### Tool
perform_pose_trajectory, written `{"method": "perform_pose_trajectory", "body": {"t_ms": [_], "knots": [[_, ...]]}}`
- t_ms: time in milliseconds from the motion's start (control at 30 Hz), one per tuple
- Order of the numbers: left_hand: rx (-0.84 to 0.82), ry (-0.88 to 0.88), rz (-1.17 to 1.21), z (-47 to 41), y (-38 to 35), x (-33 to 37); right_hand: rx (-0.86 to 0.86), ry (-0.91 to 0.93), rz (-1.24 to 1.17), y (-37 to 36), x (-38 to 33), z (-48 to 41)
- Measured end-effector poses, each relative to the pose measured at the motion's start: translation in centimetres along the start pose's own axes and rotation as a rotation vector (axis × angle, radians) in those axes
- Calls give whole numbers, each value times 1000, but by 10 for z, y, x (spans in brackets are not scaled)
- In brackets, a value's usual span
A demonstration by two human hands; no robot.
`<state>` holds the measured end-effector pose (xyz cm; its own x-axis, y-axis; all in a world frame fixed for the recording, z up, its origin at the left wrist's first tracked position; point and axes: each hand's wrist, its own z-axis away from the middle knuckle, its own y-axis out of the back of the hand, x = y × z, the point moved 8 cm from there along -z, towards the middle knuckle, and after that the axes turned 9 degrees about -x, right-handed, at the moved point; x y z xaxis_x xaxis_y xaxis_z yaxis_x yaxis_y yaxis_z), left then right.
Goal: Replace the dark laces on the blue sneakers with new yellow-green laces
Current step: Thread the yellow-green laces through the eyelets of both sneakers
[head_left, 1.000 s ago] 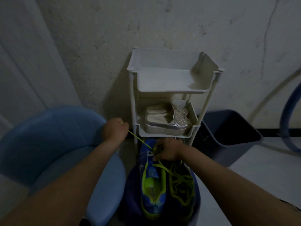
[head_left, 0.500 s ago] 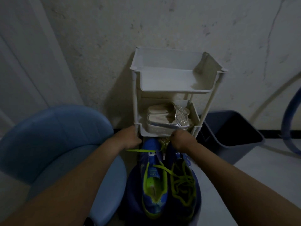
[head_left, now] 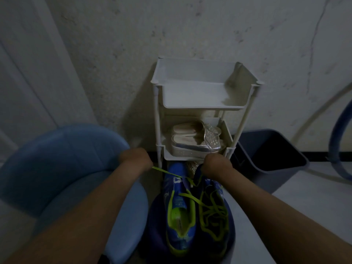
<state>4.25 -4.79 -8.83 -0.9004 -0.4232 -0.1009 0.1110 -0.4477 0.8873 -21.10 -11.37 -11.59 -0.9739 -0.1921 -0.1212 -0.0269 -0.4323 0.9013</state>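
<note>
Two blue sneakers stand side by side on a dark round stool point(head_left: 154, 221), toes pointing away from me. The left sneaker point(head_left: 178, 208) has a yellow-green lace point(head_left: 165, 171) threaded near its toe. My left hand point(head_left: 136, 159) grips one end of that lace and holds it taut out to the left. My right hand point(head_left: 216, 165) is curled over the toe end of the right sneaker point(head_left: 215, 216), apparently holding the other end, which is hidden under the fingers. Loose yellow-green lace lies across the right sneaker.
A white two-tier rack point(head_left: 202, 96) stands against the wall just beyond the shoes, with silver sandals point(head_left: 196, 140) on its lower shelf. A blue padded chair point(head_left: 62, 168) is at the left, a dark bin point(head_left: 270, 151) at the right.
My left hand has dropped lower and nearer the shoe, so the lace runs flatter to the left. My right hand has shifted forward and right, off the left sneaker's toe.
</note>
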Motion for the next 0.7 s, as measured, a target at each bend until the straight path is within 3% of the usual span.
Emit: {"method": "perform_pose_trajectory", "body": {"t_ms": [133, 267, 400, 600, 700], "knots": [[-179, -47, -63, -1, -22, 10, -44, 236, 128, -11, -31, 7], [-274, -152, 168, 1, -23, 24, -139, 377, 52, -30, -51, 11], [-118, -178, 455, -14, -8, 15, -94, 416, 62, -30, -50, 8], [213, 88, 430, -8, 15, -30, -92, 417, 133, -31, -51, 9], [219, 111, 370, -7, 16, -33, -98, 367, 148, -31, -48, 6]]}}
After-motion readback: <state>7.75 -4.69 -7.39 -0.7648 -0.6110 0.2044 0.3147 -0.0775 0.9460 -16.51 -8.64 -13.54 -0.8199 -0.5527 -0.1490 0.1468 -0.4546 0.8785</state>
